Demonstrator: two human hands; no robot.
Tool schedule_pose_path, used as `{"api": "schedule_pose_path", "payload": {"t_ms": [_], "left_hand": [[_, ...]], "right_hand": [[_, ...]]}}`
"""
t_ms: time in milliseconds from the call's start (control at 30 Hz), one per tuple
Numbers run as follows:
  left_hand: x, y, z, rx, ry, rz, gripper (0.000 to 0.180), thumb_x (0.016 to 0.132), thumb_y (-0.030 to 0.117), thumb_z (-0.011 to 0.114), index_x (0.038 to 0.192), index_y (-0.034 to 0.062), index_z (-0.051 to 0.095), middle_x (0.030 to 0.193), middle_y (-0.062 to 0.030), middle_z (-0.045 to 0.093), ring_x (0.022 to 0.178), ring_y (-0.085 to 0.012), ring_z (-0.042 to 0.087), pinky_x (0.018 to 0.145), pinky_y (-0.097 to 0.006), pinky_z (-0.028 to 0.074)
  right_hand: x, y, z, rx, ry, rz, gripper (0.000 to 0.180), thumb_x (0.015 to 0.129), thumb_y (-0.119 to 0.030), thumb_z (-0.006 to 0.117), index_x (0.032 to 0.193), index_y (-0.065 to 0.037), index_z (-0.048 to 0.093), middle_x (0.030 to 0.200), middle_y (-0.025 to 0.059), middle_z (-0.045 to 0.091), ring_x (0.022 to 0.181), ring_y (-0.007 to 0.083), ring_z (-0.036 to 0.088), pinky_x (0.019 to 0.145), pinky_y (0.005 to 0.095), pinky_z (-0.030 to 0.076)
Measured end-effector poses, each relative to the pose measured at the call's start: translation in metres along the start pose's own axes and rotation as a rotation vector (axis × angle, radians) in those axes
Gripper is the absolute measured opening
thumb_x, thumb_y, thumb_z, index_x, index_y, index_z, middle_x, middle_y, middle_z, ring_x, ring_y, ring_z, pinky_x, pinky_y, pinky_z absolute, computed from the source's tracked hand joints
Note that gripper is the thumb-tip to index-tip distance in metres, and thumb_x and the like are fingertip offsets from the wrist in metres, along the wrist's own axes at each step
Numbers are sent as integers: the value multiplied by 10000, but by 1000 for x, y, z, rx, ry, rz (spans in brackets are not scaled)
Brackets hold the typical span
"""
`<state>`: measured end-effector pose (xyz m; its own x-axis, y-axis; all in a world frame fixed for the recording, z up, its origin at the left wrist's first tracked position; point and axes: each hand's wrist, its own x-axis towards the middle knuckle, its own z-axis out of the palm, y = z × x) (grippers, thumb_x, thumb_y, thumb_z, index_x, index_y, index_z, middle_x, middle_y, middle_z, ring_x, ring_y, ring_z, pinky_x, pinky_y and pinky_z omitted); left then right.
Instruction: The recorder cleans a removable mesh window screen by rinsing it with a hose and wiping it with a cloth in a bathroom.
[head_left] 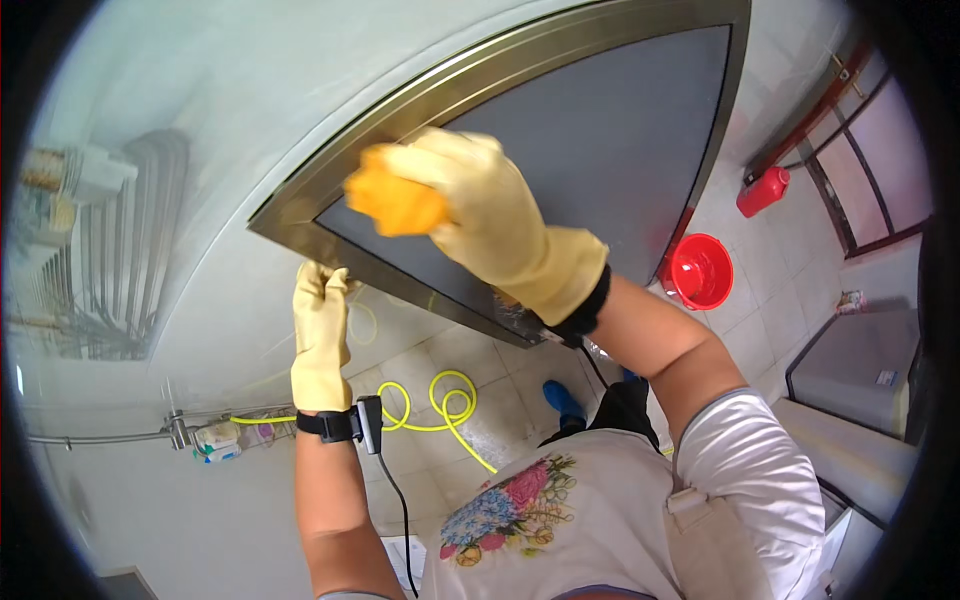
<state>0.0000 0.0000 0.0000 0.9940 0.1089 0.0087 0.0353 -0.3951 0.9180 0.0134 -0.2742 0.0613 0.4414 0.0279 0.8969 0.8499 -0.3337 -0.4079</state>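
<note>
In a pale yellow rubber glove, my right hand (480, 200) is closed round a bunched orange cloth (395, 195). It is over the brownish metal frame and grey panel of a door (610, 130); whether the cloth touches the frame I cannot tell. My left hand (322, 325), gloved the same way, has its fingers curled at the door's edge, below the frame's left corner. Black straps circle both wrists, and a small grey device sits on the left one.
A red bucket (700, 272) stands on the tiled floor right of the door, with a red container (764, 192) farther back. A yellow hose (455, 400) lies coiled below the door. A wall pipe (110, 440) runs at left; a grey bin-like box (855, 365) is at right.
</note>
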Motion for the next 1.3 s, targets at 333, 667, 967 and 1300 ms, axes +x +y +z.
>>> {"api": "schedule_pose_path", "payload": {"t_ms": [333,667,967,1300], "left_hand": [[-2,32,-34,69,-55,36,192,997,26,592,849,52,473,856,-33,548,766,-133,594,737,-282,467],[0,30,-32,94,-26,0,153,1000,56,610,894,75,501,850,-10,536,797,-130,632,739,-290,434],[-3,26,-35,132,-59,68,113,1018,101,596,918,104,543,861,11,592,811,-126,665,839,-305,470],[-3,30,-37,196,-34,175,79,1018,74,601,1082,36,575,986,-35,586,849,-180,703,891,-355,550]], "right_hand": [[-127,-15,91,-327,-482,45,231,859,-211,631,1077,-145,670,983,6,667,775,250,655,656,396,544],[-208,2,16,-356,-153,783,367,816,-13,638,1157,-129,706,1090,116,693,992,379,669,848,437,552],[-146,105,-150,-162,978,518,362,878,157,568,1190,-17,620,1009,75,698,906,210,684,834,345,570],[-300,54,91,435,1667,1291,369,1035,-79,521,1400,-100,475,1304,39,547,1161,221,527,1080,377,408]]}}
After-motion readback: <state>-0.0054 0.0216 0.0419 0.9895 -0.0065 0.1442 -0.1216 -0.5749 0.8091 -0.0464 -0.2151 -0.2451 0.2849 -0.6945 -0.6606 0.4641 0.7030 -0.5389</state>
